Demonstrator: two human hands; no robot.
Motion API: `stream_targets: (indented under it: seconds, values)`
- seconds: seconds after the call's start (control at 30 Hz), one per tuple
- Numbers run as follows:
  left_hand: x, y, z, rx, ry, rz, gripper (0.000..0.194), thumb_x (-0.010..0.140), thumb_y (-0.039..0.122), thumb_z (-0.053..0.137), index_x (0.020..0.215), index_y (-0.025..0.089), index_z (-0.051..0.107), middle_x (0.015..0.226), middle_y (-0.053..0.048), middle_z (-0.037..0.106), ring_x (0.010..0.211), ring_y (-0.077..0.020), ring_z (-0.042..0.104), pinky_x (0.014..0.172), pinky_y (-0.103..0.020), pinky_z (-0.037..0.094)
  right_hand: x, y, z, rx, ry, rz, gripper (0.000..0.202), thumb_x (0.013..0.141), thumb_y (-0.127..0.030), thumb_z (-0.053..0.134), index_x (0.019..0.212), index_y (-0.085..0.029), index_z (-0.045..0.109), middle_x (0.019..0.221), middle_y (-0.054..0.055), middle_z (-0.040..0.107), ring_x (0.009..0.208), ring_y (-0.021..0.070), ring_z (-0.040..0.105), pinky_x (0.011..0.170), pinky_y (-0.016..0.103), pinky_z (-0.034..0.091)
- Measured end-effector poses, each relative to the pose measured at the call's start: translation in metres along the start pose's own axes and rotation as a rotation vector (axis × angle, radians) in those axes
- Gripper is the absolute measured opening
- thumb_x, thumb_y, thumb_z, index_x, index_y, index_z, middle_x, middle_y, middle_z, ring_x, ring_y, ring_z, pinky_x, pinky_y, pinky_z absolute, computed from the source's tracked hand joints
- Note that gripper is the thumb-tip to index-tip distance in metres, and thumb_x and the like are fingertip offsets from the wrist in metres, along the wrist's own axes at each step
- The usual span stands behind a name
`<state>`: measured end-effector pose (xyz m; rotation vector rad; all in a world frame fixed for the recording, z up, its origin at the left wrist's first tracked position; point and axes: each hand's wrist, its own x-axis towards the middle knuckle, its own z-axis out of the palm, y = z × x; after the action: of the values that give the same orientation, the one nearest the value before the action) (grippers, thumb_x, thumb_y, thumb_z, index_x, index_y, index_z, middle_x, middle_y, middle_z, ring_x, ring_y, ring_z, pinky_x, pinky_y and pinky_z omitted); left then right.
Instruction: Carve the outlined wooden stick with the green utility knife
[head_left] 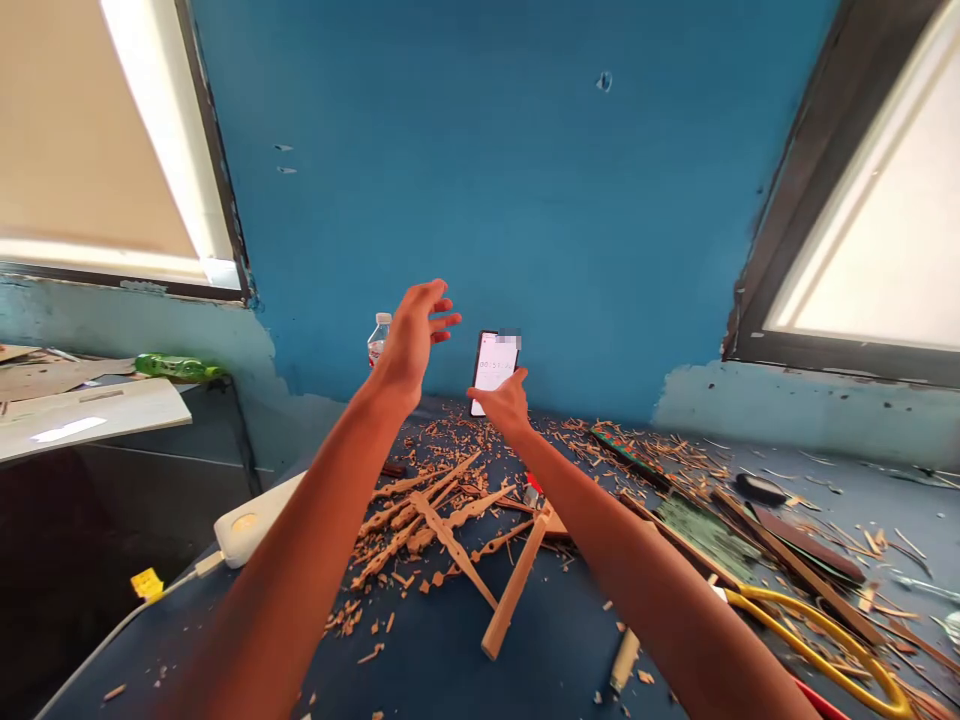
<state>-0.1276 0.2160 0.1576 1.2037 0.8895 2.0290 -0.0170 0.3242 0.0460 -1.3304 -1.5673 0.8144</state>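
My right hand (504,400) reaches out to a phone (495,365) near the wall, its fingers around the lower part. The phone's bright screen faces me and shows large timer-like digits. My left hand (420,330) is raised to the left of the phone, fingers loosely bent and apart, holding nothing. Just behind it stands a clear plastic bottle (381,328) with a white cap, partly hidden. Below my hands, carved wooden strips (450,540) lie in a pile among shavings. A straight wooden bar (516,590) lies nearest me.
On the right are a yellow loop-shaped handle (832,630), a green flat piece (709,530) and dark strips. A short wooden handle (624,660) lies near the front. A white power strip (251,525) with its cable sits left. A green bottle (178,368) rests on the side table.
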Motion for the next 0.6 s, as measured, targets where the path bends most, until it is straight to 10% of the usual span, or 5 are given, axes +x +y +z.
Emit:
stream_targets:
  seconds: [0.27, 0.6]
  values:
    - [-0.011, 0.026, -0.043, 0.084, -0.028, -0.082, 0.037, 0.082, 0.048, 0.072, 0.096, 0.014, 0.075, 0.101, -0.011, 0.071, 0.091, -0.0283, 0.074, 0.076, -0.035, 0.049, 0.059, 0.026, 0.039, -0.22, 0.133, 0.196, 0.043, 0.104, -0.041, 0.071, 0.141, -0.02, 0.063, 0.141, 0.012, 0.065, 0.119, 0.0286, 0.069, 0.098, 0.051, 0.061]
    - [-0.001, 0.03, -0.037, 0.007, -0.053, -0.127, 0.032, 0.093, 0.04, 0.06, 0.09, 0.013, 0.076, 0.086, -0.009, 0.071, 0.074, -0.0217, 0.071, 0.066, -0.032, 0.05, 0.096, 0.05, 0.047, -0.344, 0.154, 0.209, 0.043, 0.104, -0.041, 0.072, 0.14, -0.019, 0.063, 0.141, 0.012, 0.065, 0.118, 0.0284, 0.069, 0.098, 0.051, 0.061]
